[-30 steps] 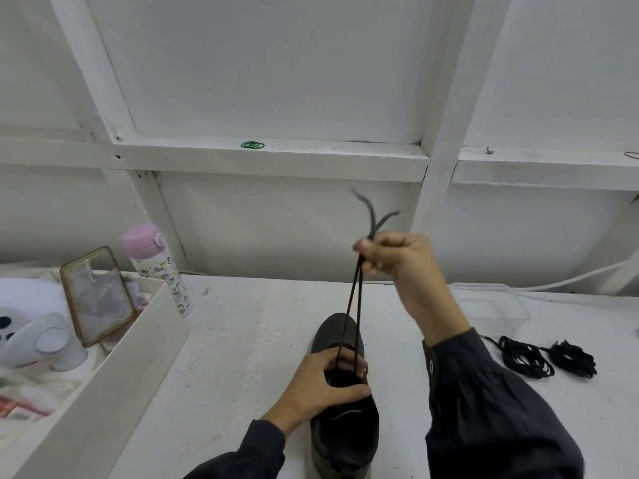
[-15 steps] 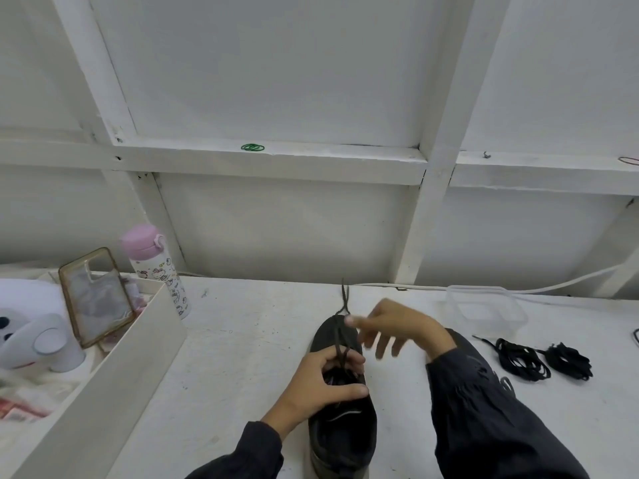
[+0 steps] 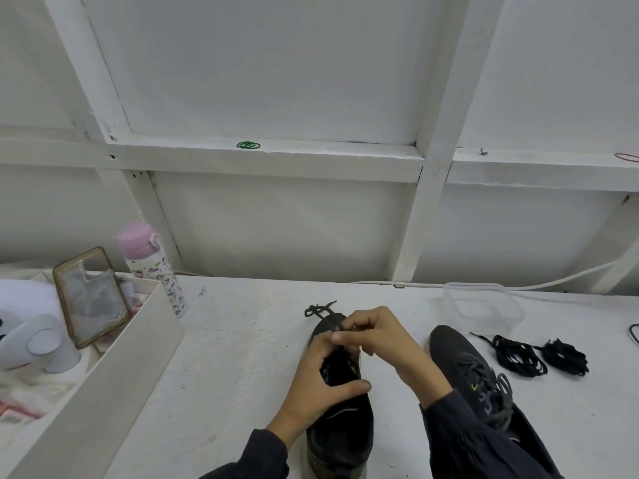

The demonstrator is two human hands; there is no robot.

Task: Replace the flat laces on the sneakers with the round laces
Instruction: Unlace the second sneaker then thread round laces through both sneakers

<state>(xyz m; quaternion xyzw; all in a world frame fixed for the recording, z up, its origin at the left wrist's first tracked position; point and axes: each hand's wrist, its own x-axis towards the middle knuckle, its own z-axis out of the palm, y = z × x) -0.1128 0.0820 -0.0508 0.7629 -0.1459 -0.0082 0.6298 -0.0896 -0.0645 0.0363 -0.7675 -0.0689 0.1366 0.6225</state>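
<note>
A dark sneaker point(image 3: 340, 433) stands on the white table point(image 3: 242, 340), toe pointing away from me. My left hand point(image 3: 320, 382) grips its upper around the tongue. My right hand point(image 3: 371, 337) is over the toe end with curled fingers pinching the dark lace; the lace's loose ends point(image 3: 320, 310) lie on the table past the toe. A second dark sneaker point(image 3: 480, 378), laced, lies to the right behind my right sleeve. Two bundles of black laces point(image 3: 518, 356) point(image 3: 565, 357) lie further right.
A clear plastic tub point(image 3: 484, 305) sits at the back right, with a white cable along the wall. On the left stands a white tray wall point(image 3: 114, 375), a phone case point(image 3: 91, 297) and a pink-capped bottle point(image 3: 152, 267). Green rubber bands point(image 3: 248, 145) lie on the ledge.
My right hand came down from holding the lace ends high and now pinches the lace at the toe end. The lace ends dropped onto the table. The second sneaker has come into view.
</note>
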